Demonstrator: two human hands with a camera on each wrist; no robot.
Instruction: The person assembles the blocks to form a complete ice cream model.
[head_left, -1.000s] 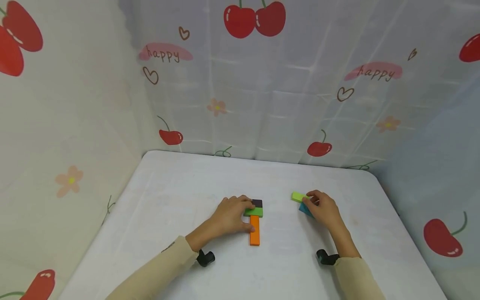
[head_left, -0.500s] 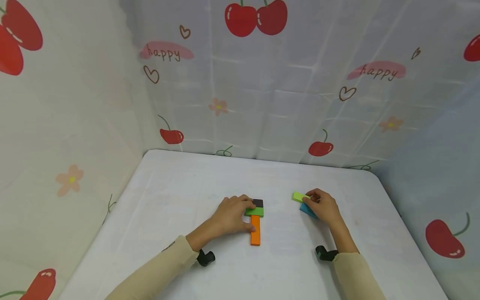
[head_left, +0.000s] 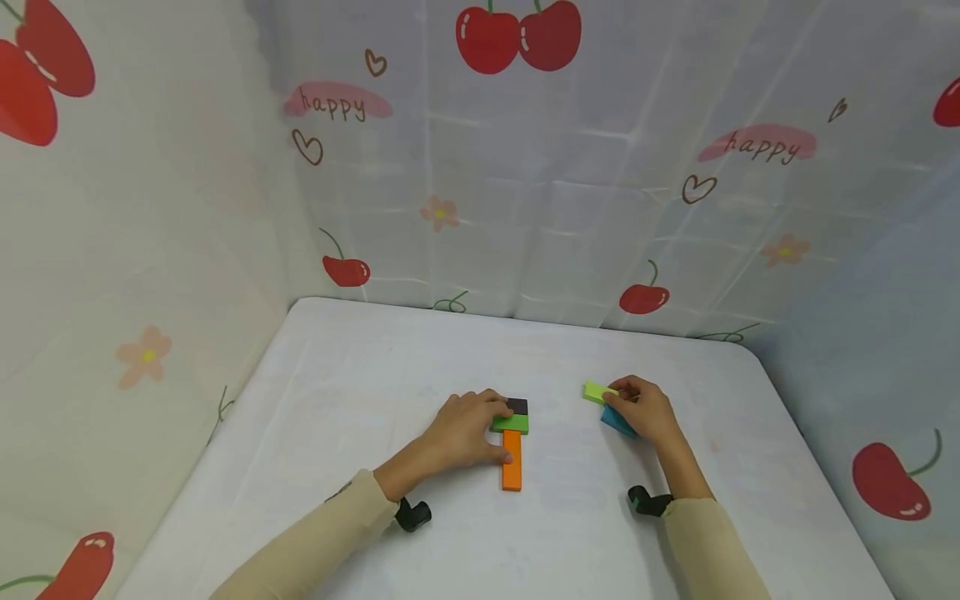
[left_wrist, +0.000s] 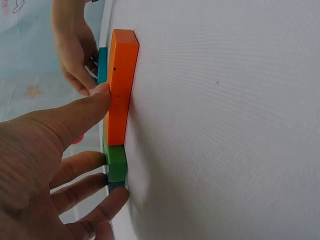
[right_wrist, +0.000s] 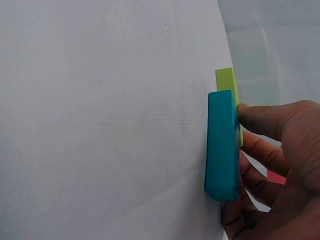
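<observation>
In the head view, an orange wooden block (head_left: 512, 477) lies lengthwise on the white table, its far end meeting a green block (head_left: 517, 425) set crosswise. Beyond the green one sits a dark block (head_left: 518, 407). My left hand (head_left: 461, 432) spreads along their left side; the thumb touches the orange block and the fingers touch the green and dark ones. To the right, my right hand (head_left: 651, 410) pinches a lime-green block (head_left: 596, 392) between thumb and fingers. Beside it, nearer me, is a blue block (head_left: 618, 422). In the right wrist view the blue block partly hides the lime-green one.
The white-covered table (head_left: 405, 350) ends at a hanging curtain (head_left: 540, 208) printed with cherries and hearts. Black wrist cameras (head_left: 412, 515) jut from both sleeves over the tabletop. A gap of bare cloth lies between the two block groups.
My right hand and the lime-green block have shifted very slightly left, and a little more of the blue block shows. The left hand keeps its place on the blocks.
</observation>
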